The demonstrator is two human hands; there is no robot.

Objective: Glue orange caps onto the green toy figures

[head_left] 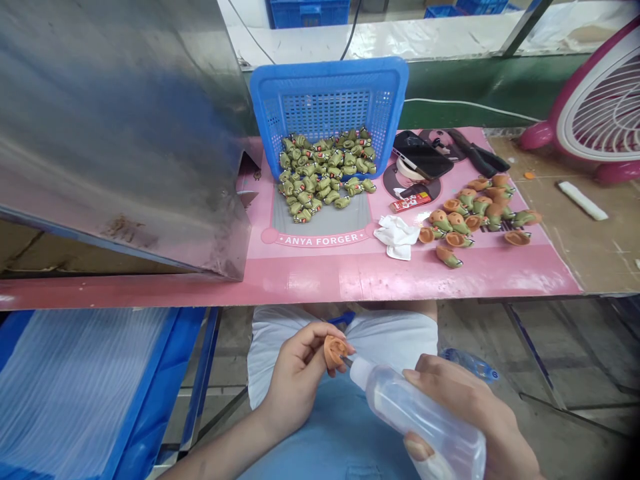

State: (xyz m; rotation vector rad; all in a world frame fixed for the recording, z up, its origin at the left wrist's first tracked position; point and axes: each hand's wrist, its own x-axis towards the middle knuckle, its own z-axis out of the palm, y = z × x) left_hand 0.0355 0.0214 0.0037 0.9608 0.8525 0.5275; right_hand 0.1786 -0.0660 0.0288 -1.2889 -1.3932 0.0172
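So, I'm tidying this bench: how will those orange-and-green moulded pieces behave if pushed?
The moulded pieces look small and light, so a push would likely scatter them. Their rounded, hollow shapes may roll or rock on the pink mat. They seem firm, not floppy, holding open cup shapes.

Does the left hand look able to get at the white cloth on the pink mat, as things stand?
Probably yes, once it lets go. The left hand holds a small orange piece, but nothing stands between it and the white cloth, which lies near the front edge of the pink mat.
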